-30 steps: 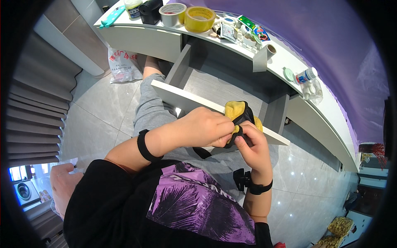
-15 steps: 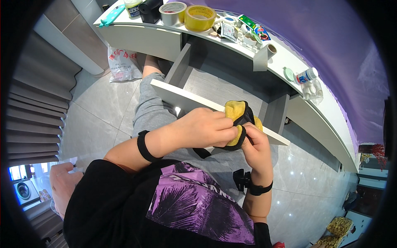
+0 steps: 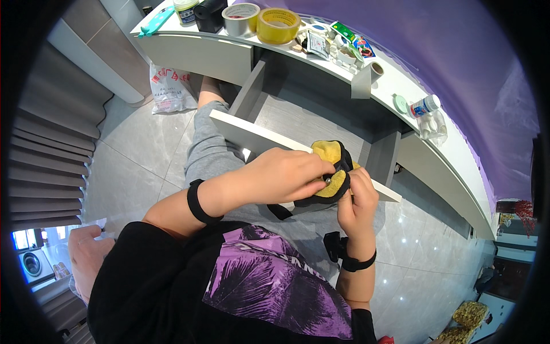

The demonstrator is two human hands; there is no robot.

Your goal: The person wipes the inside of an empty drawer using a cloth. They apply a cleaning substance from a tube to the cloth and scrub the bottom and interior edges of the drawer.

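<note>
Forearms bent inward, left hand and right hand both clamped on yellow-and-black cloth.
Left comes across knuckles-up, thumb and fingers pinching; right, fingers curled, grips the right edge. Fuzzy yellow faces carry black trim (a small shiny spot sits by the left fingertips), all beside the open drawer's front panel; red lettering marks a white bag, and the bottle wears a blue-and-white label.

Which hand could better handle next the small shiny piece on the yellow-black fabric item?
Probably left hand: its fingertips are beside the shiny piece; right hand holds the fabric item farther right.
</note>
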